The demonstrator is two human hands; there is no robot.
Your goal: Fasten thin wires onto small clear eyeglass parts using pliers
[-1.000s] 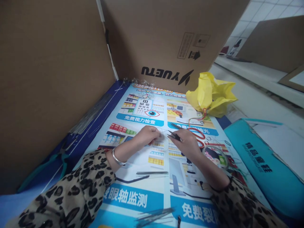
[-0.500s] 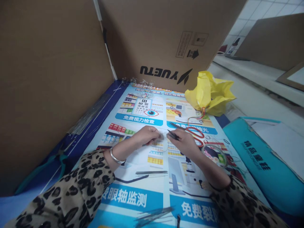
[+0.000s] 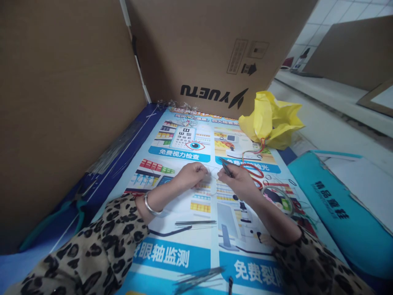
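My left hand [image 3: 193, 175] is closed in a pinch on a thin wire [image 3: 214, 193], which bends in a loose loop between my two hands. My right hand [image 3: 241, 182] is closed around dark tweezers [image 3: 226, 169], whose pointed tips stick up to the left; its fingertips are also close to the wire. Whether they touch it is too fine to tell. Just behind my right hand lie scissors with red handles [image 3: 258, 172], partly covered by that hand. Below my hands, a small bundle of thin dark wires [image 3: 196, 223] rests on the printed poster [image 3: 175, 237].
Cardboard walls [image 3: 196, 53] stand at the back and left. Pliers with teal handles [image 3: 80, 209] and a pile of wires [image 3: 110, 151] lie left. On the right are a yellow paper bundle [image 3: 270, 119], a tape roll [image 3: 290, 205] and a teal box [image 3: 325, 205]. More wires [image 3: 201, 278] lie in front.
The tweezers in my right hand have turned, so their tips point more upward. My left fingers have shifted slightly and show less blur. Things on the poster stay where they were.
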